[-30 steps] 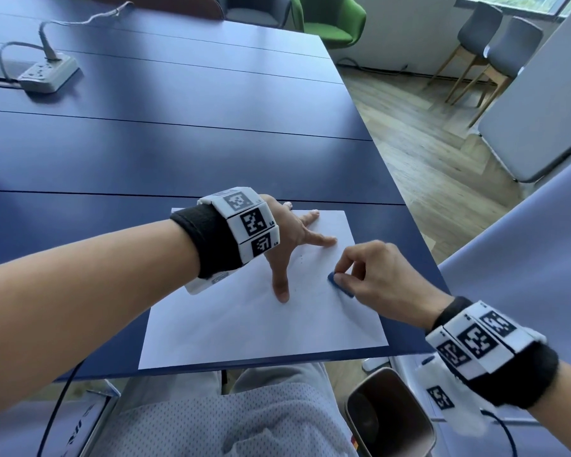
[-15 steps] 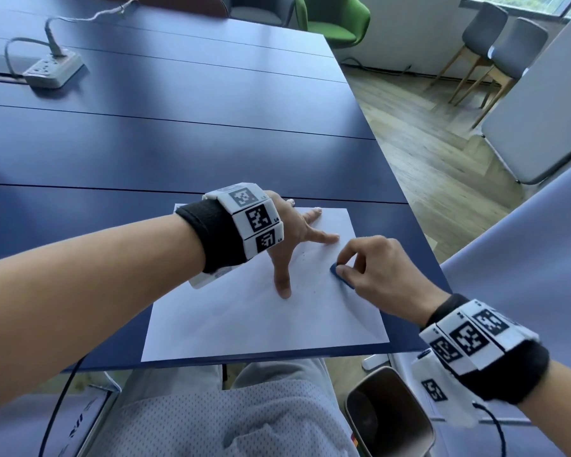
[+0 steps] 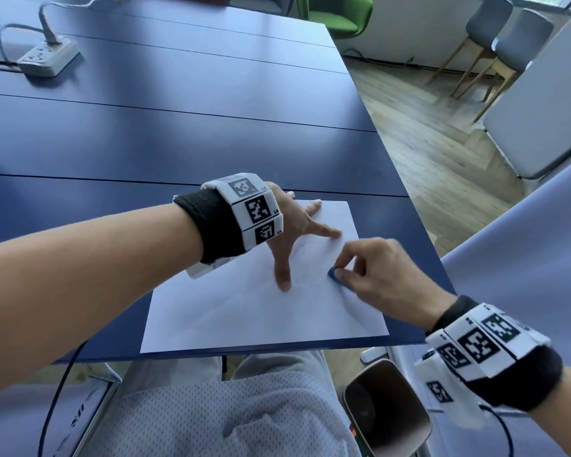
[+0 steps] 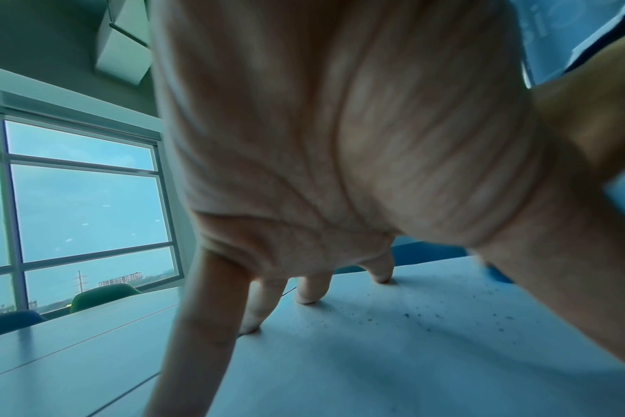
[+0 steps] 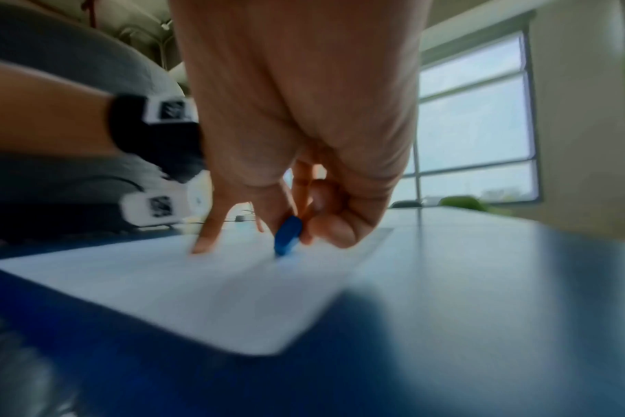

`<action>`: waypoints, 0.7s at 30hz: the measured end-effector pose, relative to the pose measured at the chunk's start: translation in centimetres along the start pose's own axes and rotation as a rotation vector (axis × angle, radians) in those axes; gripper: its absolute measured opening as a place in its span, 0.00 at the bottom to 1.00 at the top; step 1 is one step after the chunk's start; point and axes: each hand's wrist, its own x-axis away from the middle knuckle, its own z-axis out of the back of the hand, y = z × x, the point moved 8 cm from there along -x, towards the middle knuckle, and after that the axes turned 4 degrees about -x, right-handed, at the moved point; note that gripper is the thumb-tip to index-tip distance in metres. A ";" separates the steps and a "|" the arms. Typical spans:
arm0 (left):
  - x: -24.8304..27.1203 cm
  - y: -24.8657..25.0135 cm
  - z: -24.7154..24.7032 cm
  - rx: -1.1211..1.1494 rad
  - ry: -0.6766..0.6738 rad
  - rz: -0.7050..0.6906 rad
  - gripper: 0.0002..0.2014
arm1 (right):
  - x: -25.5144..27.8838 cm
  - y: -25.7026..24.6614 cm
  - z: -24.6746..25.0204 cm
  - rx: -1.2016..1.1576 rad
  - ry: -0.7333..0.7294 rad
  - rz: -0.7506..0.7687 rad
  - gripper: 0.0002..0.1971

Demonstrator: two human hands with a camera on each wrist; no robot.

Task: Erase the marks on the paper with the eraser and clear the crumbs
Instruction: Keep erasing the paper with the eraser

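A white sheet of paper [image 3: 244,311] lies at the near right corner of the blue table [image 3: 145,143]. My left hand [image 3: 297,232] presses on it with fingers spread straight. My right hand [image 3: 360,268] pinches a small blue eraser [image 3: 335,277] between thumb and fingers, its lower end touching the paper just right of the left thumb. The right wrist view shows the eraser [image 5: 288,235] tilted, tip on the sheet [image 5: 197,296]. Dark eraser crumbs [image 4: 411,316] are scattered on the paper [image 4: 375,366] under my left hand [image 4: 321,282]. Faint marks [image 3: 304,249] show between the hands.
A white power strip [image 3: 47,59] with its cable sits at the far left of the table. The table's right edge [image 3: 435,258] runs close to my right hand. Below it stand a brown bin [image 3: 386,407] and, further off, grey chairs [image 3: 501,37] and a green armchair [image 3: 340,14].
The right hand with the eraser has shifted slightly up and left across the paper, rubbing. The left hand stays pressed on the sheet in the same place.
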 end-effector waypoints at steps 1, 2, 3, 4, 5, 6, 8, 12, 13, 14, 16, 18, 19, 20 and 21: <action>0.1 0.1 0.0 -0.001 0.000 -0.004 0.65 | -0.2 0.5 0.4 0.002 0.040 -0.015 0.06; 0.1 0.1 0.0 0.001 -0.002 -0.008 0.65 | 0.0 0.7 0.3 -0.002 0.054 -0.021 0.06; 0.1 0.1 0.1 0.003 -0.005 -0.010 0.64 | 0.3 0.5 -0.1 -0.014 0.040 -0.014 0.07; 0.1 0.2 0.0 0.005 -0.009 -0.013 0.64 | 0.8 0.0 -0.7 -0.028 0.002 0.000 0.06; 0.1 0.2 0.0 0.006 -0.012 -0.014 0.64 | 1.1 -0.5 -1.2 -0.037 -0.044 0.013 0.06; 0.1 0.1 0.0 0.006 -0.014 -0.012 0.65 | 1.0 -0.7 -1.2 -0.031 -0.075 0.019 0.05; 0.0 0.0 -0.1 -0.004 -0.015 -0.005 0.65 | -0.2 0.1 0.2 0.018 -0.037 0.014 0.04; -0.1 0.1 0.0 -0.013 -0.007 -0.005 0.64 | -0.8 0.9 1.0 0.045 -0.013 0.019 0.05; -0.1 0.2 0.0 -0.010 -0.010 -0.011 0.65 | -0.2 0.7 0.5 0.043 -0.062 0.031 0.05; -0.1 0.2 -0.1 -0.004 -0.015 -0.010 0.65 | 0.2 0.4 0.0 0.037 -0.126 0.034 0.05; -0.1 0.1 -0.1 0.001 -0.022 -0.001 0.65 | -0.3 0.1 -0.1 0.052 -0.177 0.036 0.05; -0.2 0.1 -0.1 -0.008 -0.018 0.000 0.65 | -1.3 0.5 0.9 0.075 -0.076 0.035 0.06; -0.2 0.1 0.0 -0.011 -0.016 -0.001 0.65 | -1.5 0.7 1.2 0.074 -0.028 0.034 0.07; -0.2 0.2 0.0 -0.013 -0.015 -0.003 0.64 | -1.1 0.7 1.0 0.064 -0.009 0.034 0.07; -0.1 0.3 0.1 -0.014 -0.014 -0.001 0.65 | -0.4 0.5 0.5 0.049 -0.023 0.044 0.07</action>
